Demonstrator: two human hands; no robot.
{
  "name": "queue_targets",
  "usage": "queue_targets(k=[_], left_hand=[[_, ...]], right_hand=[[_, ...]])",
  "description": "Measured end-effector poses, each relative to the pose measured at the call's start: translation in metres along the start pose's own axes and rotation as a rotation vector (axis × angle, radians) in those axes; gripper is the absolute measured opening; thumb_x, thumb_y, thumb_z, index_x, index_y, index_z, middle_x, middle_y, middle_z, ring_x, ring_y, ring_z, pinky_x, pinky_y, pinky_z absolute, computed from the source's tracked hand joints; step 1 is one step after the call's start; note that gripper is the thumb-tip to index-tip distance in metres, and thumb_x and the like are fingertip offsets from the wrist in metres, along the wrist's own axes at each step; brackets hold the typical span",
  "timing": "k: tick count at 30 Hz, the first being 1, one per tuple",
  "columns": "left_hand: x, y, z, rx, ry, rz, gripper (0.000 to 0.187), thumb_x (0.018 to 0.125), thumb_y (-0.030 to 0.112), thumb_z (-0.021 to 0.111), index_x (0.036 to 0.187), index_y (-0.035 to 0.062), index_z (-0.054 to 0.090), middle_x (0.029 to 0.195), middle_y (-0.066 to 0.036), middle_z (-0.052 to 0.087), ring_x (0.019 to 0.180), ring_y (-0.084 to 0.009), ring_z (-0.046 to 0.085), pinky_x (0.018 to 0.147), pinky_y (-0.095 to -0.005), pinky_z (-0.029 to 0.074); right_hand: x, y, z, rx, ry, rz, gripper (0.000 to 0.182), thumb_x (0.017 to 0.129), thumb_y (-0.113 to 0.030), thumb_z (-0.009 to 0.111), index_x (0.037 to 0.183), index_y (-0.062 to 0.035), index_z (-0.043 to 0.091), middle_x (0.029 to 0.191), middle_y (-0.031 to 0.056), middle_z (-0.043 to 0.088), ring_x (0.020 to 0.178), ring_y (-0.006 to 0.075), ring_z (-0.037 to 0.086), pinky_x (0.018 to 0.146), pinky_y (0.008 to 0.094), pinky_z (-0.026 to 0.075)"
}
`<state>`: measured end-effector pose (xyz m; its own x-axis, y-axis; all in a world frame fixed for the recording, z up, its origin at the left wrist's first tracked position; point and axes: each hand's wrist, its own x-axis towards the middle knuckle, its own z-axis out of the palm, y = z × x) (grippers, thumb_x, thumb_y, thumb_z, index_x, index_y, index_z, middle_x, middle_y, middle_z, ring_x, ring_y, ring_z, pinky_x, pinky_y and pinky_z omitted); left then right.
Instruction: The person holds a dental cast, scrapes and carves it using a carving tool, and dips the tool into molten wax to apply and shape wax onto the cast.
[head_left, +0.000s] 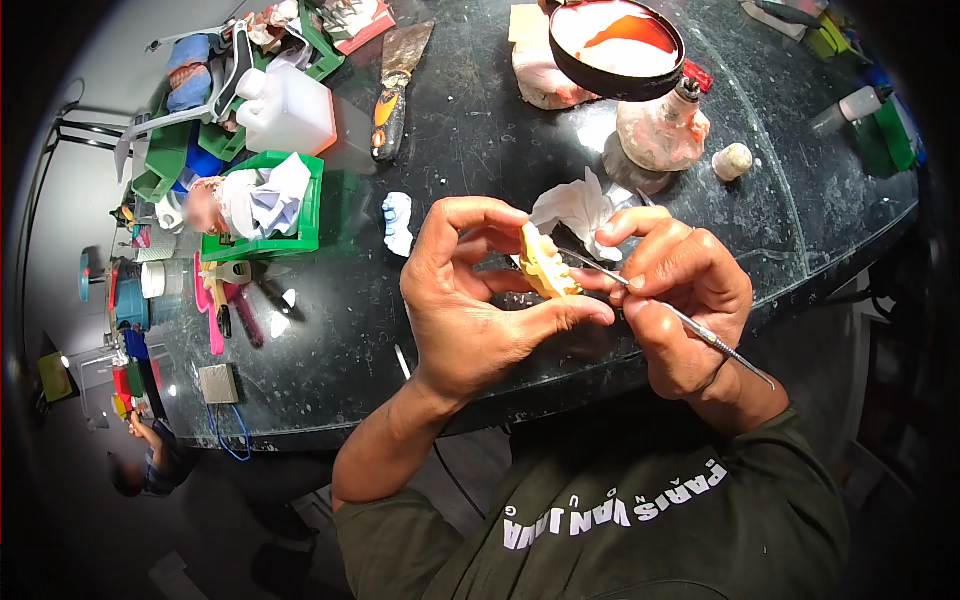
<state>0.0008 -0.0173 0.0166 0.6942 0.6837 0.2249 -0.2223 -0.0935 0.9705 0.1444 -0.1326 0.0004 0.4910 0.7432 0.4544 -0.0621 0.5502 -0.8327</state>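
Observation:
My left hand point(460, 315) grips a small yellow dental cast point(543, 265) between thumb and fingers, its tooth shapes turned toward the right. A thin double-ended metal dental carver point(700, 331) is pinched in my right hand point(690, 290) like a pen. The tool's inner end points at the teeth of the cast; whether it touches cannot be made out. Behind both hands lies a crumpled white tissue point(577, 208). A blue and white dental piece point(397, 224) rests on the dark table, left of my left hand.
A green bin point(312, 215) with papers and a translucent jug point(290, 112) stand at left. A scraper point(393, 100) lies behind. A round lamp or magnifier point(570, 72) hangs over the back, near a plaster-smeared burner point(665, 135). Another person point(155, 455) sits far left.

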Motion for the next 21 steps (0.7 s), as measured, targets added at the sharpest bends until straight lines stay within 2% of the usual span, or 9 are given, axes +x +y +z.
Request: queue_targets(k=[11,17,21], left_hand=[[-0.0010,-0.0012,-0.0012,-0.041,-0.019,-0.011,0.071,0.063,-0.014,0.089,0.118,-0.0005,0.046,0.109,-0.010,0.052,0.097,-0.0204,0.068,0.078,-0.0413,0.069],[-0.0004,-0.0004,-0.0016,0.027,-0.008,0.005,0.070,0.064,-0.015,0.089,0.118,-0.0011,0.045,0.110,-0.011,0.052,0.096,-0.0257,0.071,0.078,-0.0423,0.069],[-0.0009,-0.0015,-0.0013,-0.007,0.000,-0.006,0.070,0.064,-0.014,0.089,0.118,-0.0013,0.045,0.110,-0.011,0.052,0.096,-0.0247,0.070,0.078,-0.0427,0.069]], right_hand=[[0.0004,0.0000,-0.0013,-0.026,-0.015,-0.010,0.016,0.074,0.012,0.055,0.085,-0.0002,0.059,0.077,0.0084,0.061,0.092,0.0261,0.063,0.098,0.0475,0.049],[-0.0012,-0.0070,0.0064,0.037,0.062,0.090,0.014,0.076,0.010,0.056,0.085,-0.0001,0.059,0.076,0.0081,0.061,0.092,0.0245,0.063,0.099,0.0473,0.049],[-0.0002,-0.0032,0.0046,0.000,0.041,0.041,0.012,0.078,0.009,0.057,0.086,0.0000,0.059,0.077,0.0083,0.061,0.092,0.0240,0.063,0.100,0.0474,0.049]])
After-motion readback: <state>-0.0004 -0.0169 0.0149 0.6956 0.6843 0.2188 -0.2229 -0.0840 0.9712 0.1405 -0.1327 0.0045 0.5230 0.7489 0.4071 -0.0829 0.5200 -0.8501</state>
